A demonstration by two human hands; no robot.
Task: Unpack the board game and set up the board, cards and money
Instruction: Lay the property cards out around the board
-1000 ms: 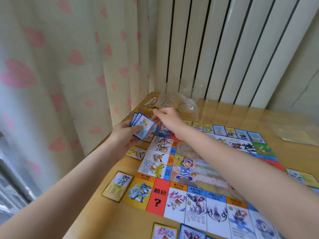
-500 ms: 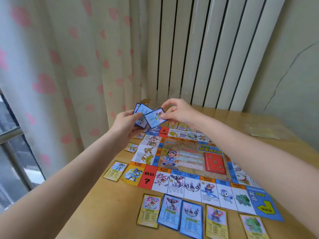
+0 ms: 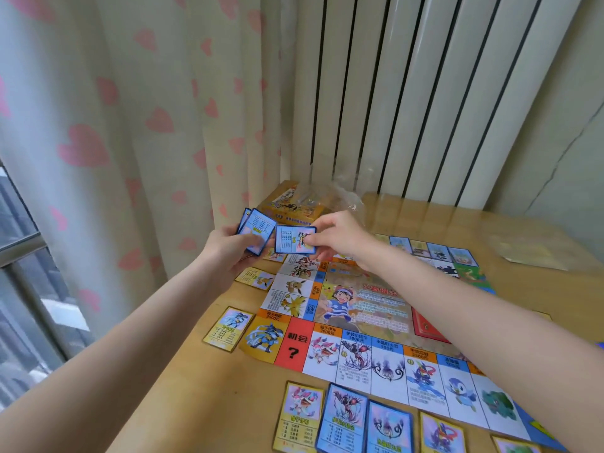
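The colourful game board (image 3: 366,322) lies flat on the wooden table (image 3: 209,393). Above the board's far left corner, my left hand (image 3: 228,248) grips a small fan of blue-bordered cards (image 3: 256,232). My right hand (image 3: 340,238) pinches one blue-bordered card (image 3: 294,239) held sideways, just right of the fan and apart from it. Yellow and blue cards (image 3: 343,416) lie face up in a row along the board's near edge. Further yellow cards (image 3: 228,328) rest beside its left edge. A red card stack (image 3: 425,325) sits on the board, partly hidden by my right forearm.
The yellow game box (image 3: 294,204) and crumpled clear plastic wrap (image 3: 340,194) sit at the table's far left corner. A clear bag with paper (image 3: 536,253) lies at the far right. A curtain hangs left and a ribbed radiator stands behind the table.
My right hand has drawn one card out of the fan and moved it slightly right. The camera has tilted back, showing more of the near card row.
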